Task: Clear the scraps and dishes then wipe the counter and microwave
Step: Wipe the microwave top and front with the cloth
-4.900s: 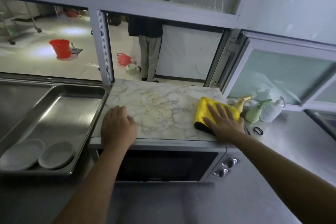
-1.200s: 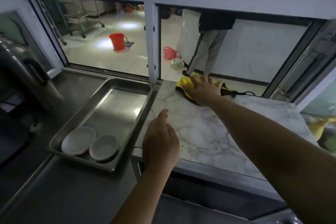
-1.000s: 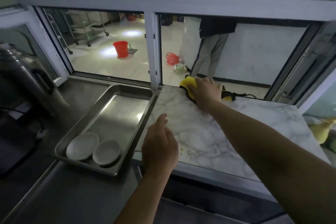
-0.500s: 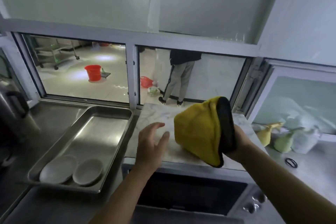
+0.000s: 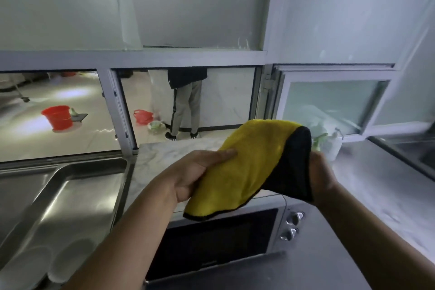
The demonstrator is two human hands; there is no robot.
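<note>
I hold a yellow cloth with a black edge (image 5: pixel 249 167) in the air above the microwave (image 5: pixel 211 242), with both hands on it. My left hand (image 5: pixel 197 174) grips its left side, thumb on top. My right hand (image 5: pixel 321 174) grips the black-edged right side from behind. The marble-patterned top of the microwave (image 5: pixel 155 162) shows under and behind the cloth. Two white dishes (image 5: pixel 47 263) lie in the near end of a steel tray (image 5: pixel 77 195) at the left.
Spray bottles (image 5: pixel 329 146) stand on the steel counter (image 5: pixel 381 190) right of the microwave. A serving window behind opens onto a floor with a red bucket (image 5: pixel 57 116) and a standing person (image 5: pixel 186 101). A sink edge (image 5: pixel 414 155) lies far right.
My right hand wiped the cloth across the microwave top to its back left corner, then lifted it off. My left hand left the top and now grips the raised cloth too.
</note>
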